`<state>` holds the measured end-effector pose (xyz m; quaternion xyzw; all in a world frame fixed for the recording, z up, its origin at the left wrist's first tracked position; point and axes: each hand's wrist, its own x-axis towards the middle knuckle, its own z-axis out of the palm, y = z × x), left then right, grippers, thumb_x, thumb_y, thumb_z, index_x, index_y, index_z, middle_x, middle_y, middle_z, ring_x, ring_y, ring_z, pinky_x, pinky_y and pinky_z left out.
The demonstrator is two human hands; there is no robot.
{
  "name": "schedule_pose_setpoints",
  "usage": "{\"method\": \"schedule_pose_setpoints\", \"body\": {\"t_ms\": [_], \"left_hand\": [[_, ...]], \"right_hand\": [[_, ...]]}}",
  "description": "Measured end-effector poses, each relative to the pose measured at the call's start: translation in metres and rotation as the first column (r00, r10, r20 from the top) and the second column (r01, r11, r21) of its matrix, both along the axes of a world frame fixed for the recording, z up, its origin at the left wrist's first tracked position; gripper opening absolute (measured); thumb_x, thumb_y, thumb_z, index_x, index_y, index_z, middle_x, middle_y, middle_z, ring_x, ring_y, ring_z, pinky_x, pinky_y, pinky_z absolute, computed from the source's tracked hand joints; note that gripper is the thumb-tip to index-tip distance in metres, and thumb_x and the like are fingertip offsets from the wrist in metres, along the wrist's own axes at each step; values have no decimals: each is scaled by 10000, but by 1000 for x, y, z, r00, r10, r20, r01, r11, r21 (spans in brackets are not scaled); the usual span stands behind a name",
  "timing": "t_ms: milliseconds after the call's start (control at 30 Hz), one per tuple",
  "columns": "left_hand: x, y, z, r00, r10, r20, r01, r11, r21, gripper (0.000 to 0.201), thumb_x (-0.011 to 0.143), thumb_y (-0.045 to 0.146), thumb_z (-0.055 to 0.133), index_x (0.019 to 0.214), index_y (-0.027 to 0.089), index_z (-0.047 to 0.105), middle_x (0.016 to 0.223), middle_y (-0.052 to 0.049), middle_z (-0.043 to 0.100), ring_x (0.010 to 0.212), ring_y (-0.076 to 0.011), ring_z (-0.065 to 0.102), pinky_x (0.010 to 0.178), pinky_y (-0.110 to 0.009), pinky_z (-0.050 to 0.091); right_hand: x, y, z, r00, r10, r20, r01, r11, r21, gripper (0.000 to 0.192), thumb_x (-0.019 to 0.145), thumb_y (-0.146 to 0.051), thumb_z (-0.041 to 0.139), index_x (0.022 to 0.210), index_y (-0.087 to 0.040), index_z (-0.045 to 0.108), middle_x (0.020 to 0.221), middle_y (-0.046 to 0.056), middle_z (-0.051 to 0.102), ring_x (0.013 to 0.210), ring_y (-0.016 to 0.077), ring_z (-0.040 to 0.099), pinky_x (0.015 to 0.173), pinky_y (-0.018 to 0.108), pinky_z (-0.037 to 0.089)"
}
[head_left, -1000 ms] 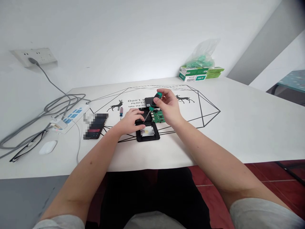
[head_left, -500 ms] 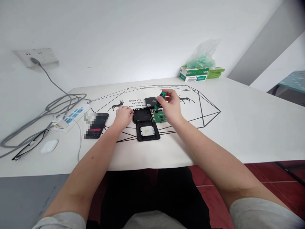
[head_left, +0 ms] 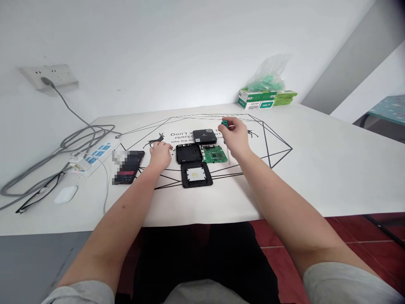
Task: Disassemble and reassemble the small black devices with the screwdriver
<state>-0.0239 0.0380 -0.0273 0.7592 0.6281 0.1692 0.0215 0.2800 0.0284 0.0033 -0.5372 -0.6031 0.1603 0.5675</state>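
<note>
My right hand (head_left: pixel 234 137) holds a green-handled screwdriver (head_left: pixel 225 124) upright, just right of a green circuit board (head_left: pixel 214 154). Left of the board lies an open black case shell (head_left: pixel 188 153). A second black shell (head_left: pixel 196 175) with a pale pad inside lies nearer me, and a closed black box (head_left: pixel 204 136) sits behind the board. My left hand (head_left: pixel 160 153) rests palm down on the table, left of the open shell, its fingers loosely curled; whether it holds anything is hidden.
A phone (head_left: pixel 128 166) lies left of my left hand. Farther left are a power strip (head_left: pixel 95 155) with grey cables, glasses (head_left: pixel 38 192) and a white mouse (head_left: pixel 65 194). Green boxes under a plastic bag (head_left: pixel 267 96) stand at the back. A wall socket (head_left: pixel 50 76) is at upper left.
My right hand lifted the screwdriver off the black shell and moved it right, past the circuit board. My left hand left the shell and slid left, covering the small red screwdriver's spot.
</note>
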Motion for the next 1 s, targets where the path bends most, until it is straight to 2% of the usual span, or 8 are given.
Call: {"method": "schedule_pose_setpoints", "body": {"t_ms": [100,233,433,500,567,700,833,1000], "left_hand": [[4,-3,1,999,-14,-38,13,999,-41,399,1039,294,474,1307,257,768,1471,-165,669,1460,-427,452,1176,-629,411],[8,-6,0,996,-68,-59,64,996,-68,441,1026,273,460,1389,254,710,1484,-175,664,1481,-419,455,1193,-633,404],[12,-9,1,993,-102,-60,100,994,-36,489,1025,199,438,1468,250,639,1515,-155,662,1489,-377,478,1218,-610,393],[12,-10,2,992,-115,-59,112,992,-51,465,1038,202,429,1443,236,654,1510,-160,668,1495,-373,480,1224,-601,395],[14,-11,3,991,-111,-73,107,993,-56,445,1044,199,433,1421,227,667,1511,-157,668,1505,-369,473,1227,-581,403],[16,-11,2,990,-91,-108,86,995,-48,434,1040,179,470,1432,211,656,1522,-143,663,1517,-346,461,1230,-520,415],[16,-11,2,988,-89,-125,84,995,-50,428,1046,182,486,1441,207,650,1505,-142,674,1504,-343,471,1218,-517,424],[15,-10,2,989,-92,-114,87,995,-55,420,1046,185,495,1434,218,655,1489,-145,686,1490,-348,487,1201,-530,432]], "right_hand": [[22,9,0,940,-182,288,233,960,-155,358,869,-257,648,1194,-162,761,1206,178,724,1144,345,674,1089,554,536],[31,14,-11,835,-9,550,318,824,-469,437,834,-182,707,1266,-118,736,1252,243,725,1113,376,707,1001,549,587],[9,0,-15,771,24,636,331,838,-433,493,902,-262,715,1373,-123,674,1477,305,581,1398,489,545,1106,652,511],[-2,-10,-7,739,61,671,214,923,-319,501,944,-304,684,1413,-128,662,1492,291,575,1422,493,524,1155,671,474],[-15,-22,1,702,277,656,-80,946,-314,457,952,-324,691,1384,-174,696,1412,220,648,1362,420,590,1188,600,477],[-40,-45,9,441,725,529,-530,686,-498,492,845,-386,847,1296,-205,767,1332,145,716,1241,345,650,1095,491,527],[-52,-55,12,382,734,561,-514,673,-532,360,802,-386,891,1108,-207,824,1337,141,736,1327,401,561,1126,564,431],[-53,-58,16,349,746,568,-492,661,-567,432,776,-361,885,1175,-220,794,1139,109,789,1280,393,584,1040,500,429]]}}
